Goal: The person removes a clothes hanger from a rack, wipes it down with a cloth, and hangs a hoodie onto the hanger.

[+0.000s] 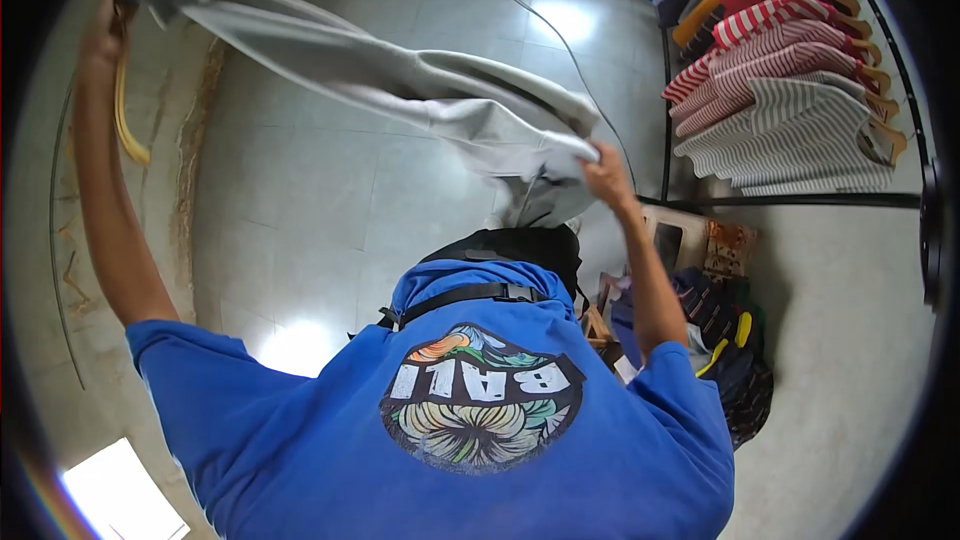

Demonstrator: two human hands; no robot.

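A light grey garment (pixel 410 80) is stretched in the air from the upper left to in front of my waist. My right hand (pixel 610 178) is closed on its near edge, with the cloth in folds below the fingers. High at the left, my left hand (pixel 108 30) is closed around a wooden hanger (pixel 127 120), whose curved arm shows beside my forearm. The garment's far end lies against that hand; whether the hanger is inside it, I cannot tell.
Striped and plain shirts (pixel 785 70) hang from a black rack (pixel 800 202) at the upper right. A pile of dark clothes (pixel 735 350) lies by my right elbow. A thin cable (pixel 560 40) runs across the grey tiled floor (pixel 300 180).
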